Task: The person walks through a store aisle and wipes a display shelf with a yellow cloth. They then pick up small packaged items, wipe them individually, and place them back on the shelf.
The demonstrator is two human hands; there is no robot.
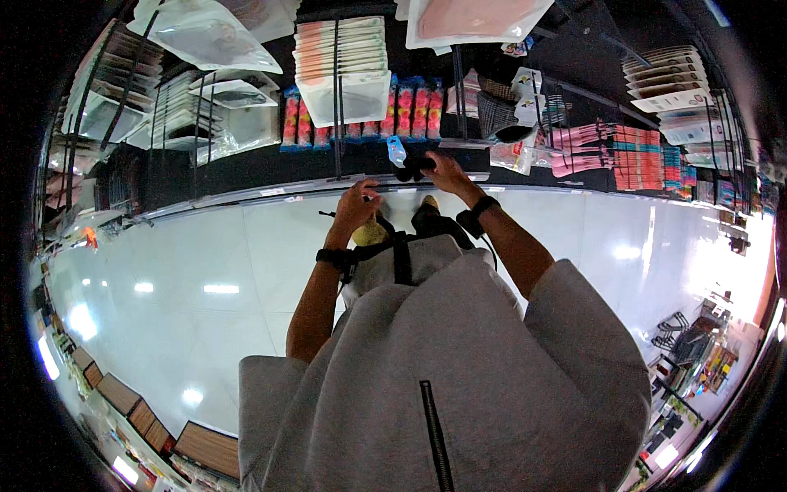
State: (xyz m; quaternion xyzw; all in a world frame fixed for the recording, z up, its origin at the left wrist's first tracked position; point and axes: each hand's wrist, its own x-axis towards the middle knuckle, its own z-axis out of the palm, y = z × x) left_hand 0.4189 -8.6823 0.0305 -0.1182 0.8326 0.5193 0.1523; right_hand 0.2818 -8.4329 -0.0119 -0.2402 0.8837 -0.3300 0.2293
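My right hand (450,174) has its fingertips on a small black soft item (413,168) at the front of a dark shelf. A light-blue card tag (396,151) stands up at that item's left end. Lower and to the left is my left hand (359,206), its fingers curled with a gap to the thumb; I see nothing held in it. It is just in front of the shelf's pale front edge (270,192). Behind the black item stand pink-and-red goods in blue-edged packs (421,109).
White packets (351,98) hang on black metal hooks above the shelf, and a larger packet (476,21) juts out overhead. To the right are dark checked items (501,114) and pink-and-red packs (637,158). Glossy white floor tiles (184,264) lie below; wooden-topped units (206,448) stand behind me.
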